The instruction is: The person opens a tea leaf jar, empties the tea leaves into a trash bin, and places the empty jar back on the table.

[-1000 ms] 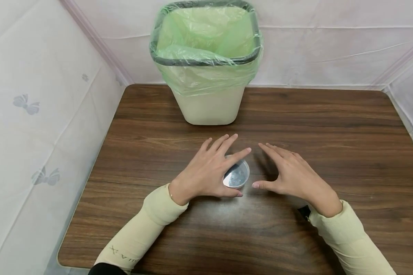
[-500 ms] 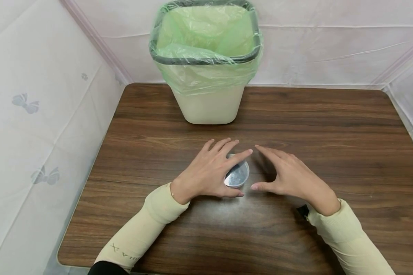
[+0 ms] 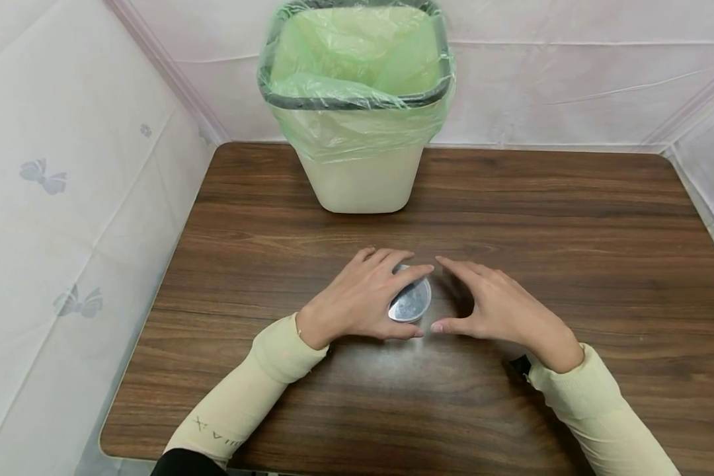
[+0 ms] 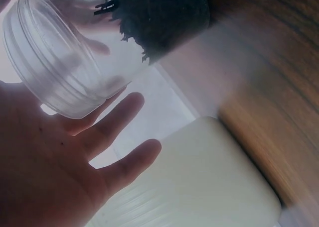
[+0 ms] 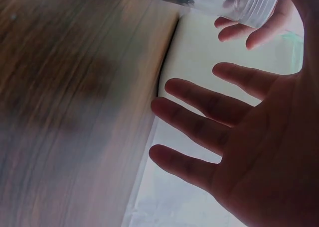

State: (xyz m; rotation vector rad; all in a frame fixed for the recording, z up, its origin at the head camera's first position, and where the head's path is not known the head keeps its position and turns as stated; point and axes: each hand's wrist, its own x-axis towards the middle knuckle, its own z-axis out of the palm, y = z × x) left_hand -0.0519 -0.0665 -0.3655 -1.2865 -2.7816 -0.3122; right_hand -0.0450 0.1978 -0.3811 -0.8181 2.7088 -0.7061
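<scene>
A clear plastic jar (image 3: 412,305) with a round lid stands on the table between the hands; dark, ragged-edged contents fill its lower part in the left wrist view. Around its left side the left hand (image 3: 363,297) spreads, thumb and forefinger apart. In the left wrist view, the left fingers (image 4: 132,162) extend loosely beside the jar (image 4: 65,53), and whether they touch it I cannot tell. The right hand (image 3: 506,307) hovers just right of the jar without touching it. The right wrist view shows the right fingers (image 5: 199,122) nearly straight, holding nothing.
Behind the hands a cream waste bin (image 3: 363,188) stands on the brown wooden table (image 3: 571,218), lined with a green bag (image 3: 357,135) folded over its dark rim. White patterned sheeting (image 3: 83,198) hangs along the left and back sides.
The right hand has moved slightly left, closer to the jar. The left hand's fingers have bent a little more and drawn nearer around it. The jar stays in place.
</scene>
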